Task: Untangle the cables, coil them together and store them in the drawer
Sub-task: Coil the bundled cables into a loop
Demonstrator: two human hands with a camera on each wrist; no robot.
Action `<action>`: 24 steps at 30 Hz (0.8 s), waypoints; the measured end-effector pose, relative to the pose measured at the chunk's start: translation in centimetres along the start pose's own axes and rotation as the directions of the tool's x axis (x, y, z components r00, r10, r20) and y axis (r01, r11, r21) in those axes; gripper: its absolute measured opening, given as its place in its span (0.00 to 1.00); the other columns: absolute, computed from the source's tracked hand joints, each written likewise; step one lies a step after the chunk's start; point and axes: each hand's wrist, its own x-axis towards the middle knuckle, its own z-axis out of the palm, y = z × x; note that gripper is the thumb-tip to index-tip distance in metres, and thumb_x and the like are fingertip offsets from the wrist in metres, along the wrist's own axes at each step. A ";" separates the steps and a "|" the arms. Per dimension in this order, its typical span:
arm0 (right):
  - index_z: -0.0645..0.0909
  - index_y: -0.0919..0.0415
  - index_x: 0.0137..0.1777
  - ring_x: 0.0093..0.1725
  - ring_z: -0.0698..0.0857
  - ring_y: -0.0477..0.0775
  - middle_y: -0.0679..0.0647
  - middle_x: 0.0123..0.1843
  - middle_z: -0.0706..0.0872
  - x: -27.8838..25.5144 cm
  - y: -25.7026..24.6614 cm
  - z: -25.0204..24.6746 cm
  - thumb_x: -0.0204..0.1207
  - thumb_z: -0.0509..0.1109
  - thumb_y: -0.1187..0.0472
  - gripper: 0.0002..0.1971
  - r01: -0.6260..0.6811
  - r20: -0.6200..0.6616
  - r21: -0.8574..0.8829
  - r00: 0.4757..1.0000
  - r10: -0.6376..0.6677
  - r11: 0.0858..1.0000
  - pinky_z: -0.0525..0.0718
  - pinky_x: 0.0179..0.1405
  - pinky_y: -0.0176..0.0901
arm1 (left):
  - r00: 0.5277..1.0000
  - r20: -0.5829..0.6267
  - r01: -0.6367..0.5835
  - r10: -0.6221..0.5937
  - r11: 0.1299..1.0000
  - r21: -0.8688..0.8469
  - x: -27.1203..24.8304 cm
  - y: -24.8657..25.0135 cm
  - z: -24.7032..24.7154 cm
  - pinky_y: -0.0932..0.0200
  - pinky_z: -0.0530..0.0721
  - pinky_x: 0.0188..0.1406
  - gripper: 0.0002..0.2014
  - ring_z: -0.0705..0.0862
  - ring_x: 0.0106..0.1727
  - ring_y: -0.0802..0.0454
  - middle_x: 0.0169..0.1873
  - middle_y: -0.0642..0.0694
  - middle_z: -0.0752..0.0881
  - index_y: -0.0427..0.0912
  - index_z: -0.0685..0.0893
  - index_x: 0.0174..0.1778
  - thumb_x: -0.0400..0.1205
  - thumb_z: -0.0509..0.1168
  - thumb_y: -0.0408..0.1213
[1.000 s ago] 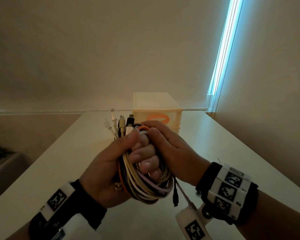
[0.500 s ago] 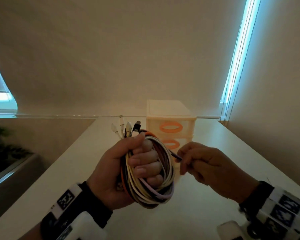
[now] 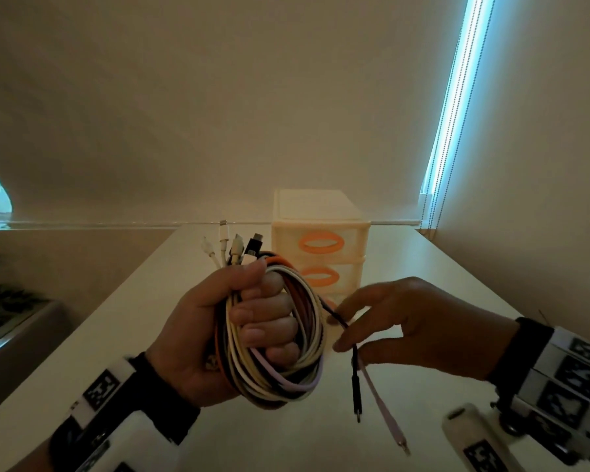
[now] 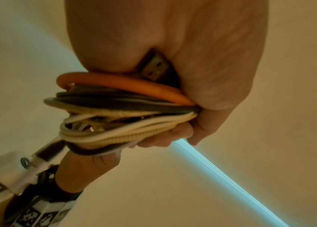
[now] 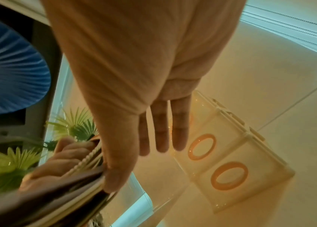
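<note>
- The left hand (image 3: 218,328) is closed in a fist around a coil of cables (image 3: 280,369), held up above the table (image 3: 82,352) in front of the person; the coil mixes white, cream, black, orange and lilac strands.
- Several plugs (image 3: 234,248) stick up out of the top of that fist, side by side.
- From the left wrist view, a metal USB plug (image 4: 153,67) is wedged against the palm, just above an orange cable (image 4: 126,86) at the top of the bundle.
- The right hand (image 3: 416,328) is just beside the coil, with thumb and forefinger pinching a black cable (image 3: 341,321) that leads out of the coil; its other fingers are stretched out straight.
- Below the pinch, the black cable's free end hangs down, with a lilac cable end (image 3: 382,407) dangling beside it.
- A small drawer unit (image 3: 321,233) with orange oval handles stands on the far part of the table, behind the hands; its drawers look closed.
- A bright strip of window (image 3: 457,97) shows beside the blind on the right.
</note>
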 end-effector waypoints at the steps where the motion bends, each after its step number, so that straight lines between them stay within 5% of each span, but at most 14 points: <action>1: 0.91 0.40 0.58 0.66 0.84 0.43 0.36 0.65 0.84 -0.2 0.1 0.1 0.74 0.79 0.51 0.12 0.017 -0.047 0.025 0.999 -0.016 1.000 0.86 0.60 0.41 | 1.000 0.000 -0.002 0.002 1.000 -0.006 0.0 0.1 0.0 0.56 0.71 0.40 0.15 0.67 0.29 0.56 0.26 0.54 0.68 0.48 0.65 0.36 0.89 0.54 0.43; 7: 0.92 0.40 0.50 0.64 0.86 0.57 0.46 0.62 0.86 -0.6 -0.4 2.1 0.73 0.80 0.47 0.07 0.199 -0.427 0.223 0.900 -0.088 0.954 0.88 0.59 0.50 | 0.999 0.002 -0.033 0.033 0.999 -0.039 0.0 0.4 0.1 0.57 0.75 0.42 0.14 0.69 0.29 0.56 0.27 0.54 0.68 0.48 0.68 0.36 0.89 0.54 0.44; 12: 0.93 0.58 0.46 0.56 0.90 0.55 0.49 0.49 0.93 0.3 -1.6 4.1 0.71 0.82 0.54 0.08 0.297 -0.596 0.260 0.798 -0.090 0.919 0.89 0.55 0.51 | 0.995 -0.054 -0.082 0.078 0.994 -0.072 0.1 0.2 0.2 0.53 0.78 0.53 0.16 0.82 0.39 0.51 0.27 0.50 0.77 0.44 0.75 0.36 0.89 0.56 0.44; 15: 0.92 0.60 0.41 0.45 0.92 0.60 0.53 0.44 0.93 0.9 -1.8 5.6 0.68 0.84 0.56 0.08 0.278 -0.676 0.348 0.736 0.034 0.896 0.89 0.47 0.60 | 0.983 -0.146 -0.119 0.112 0.992 -0.040 0.0 0.0 -0.4 0.45 0.74 0.74 0.16 0.86 0.61 0.44 0.40 0.43 0.87 0.40 0.81 0.38 0.90 0.60 0.44; 18: 0.91 0.57 0.39 0.39 0.90 0.52 0.46 0.40 0.91 1.2 -2.2 6.2 0.69 0.83 0.54 0.07 0.237 -0.721 0.268 0.692 0.031 0.934 0.88 0.41 0.43 | 0.967 -0.203 -0.155 0.155 0.988 0.014 0.1 0.0 -0.5 0.40 0.62 0.83 0.19 0.73 0.82 0.38 0.66 0.33 0.86 0.35 0.83 0.42 0.92 0.56 0.43; 21: 0.91 0.53 0.44 0.38 0.88 0.49 0.46 0.40 0.87 1.3 -2.8 6.2 0.74 0.80 0.50 0.07 0.245 -0.736 0.168 0.676 -0.043 0.955 0.86 0.37 0.41 | 0.955 -0.249 -0.152 0.161 0.987 0.056 0.3 0.5 0.2 0.38 0.56 0.86 0.20 0.64 0.86 0.35 0.82 0.30 0.69 0.34 0.81 0.43 0.93 0.54 0.42; 24: 0.91 0.57 0.42 0.38 0.85 0.46 0.46 0.40 0.83 1.6 -3.0 6.3 0.76 0.77 0.51 0.10 0.171 -0.728 0.069 0.682 -0.068 0.983 0.83 0.36 0.36 | 0.973 -0.201 -0.100 0.110 0.993 0.062 0.2 0.4 0.1 0.37 0.55 0.86 0.19 0.64 0.86 0.36 0.83 0.31 0.67 0.36 0.83 0.44 0.93 0.54 0.42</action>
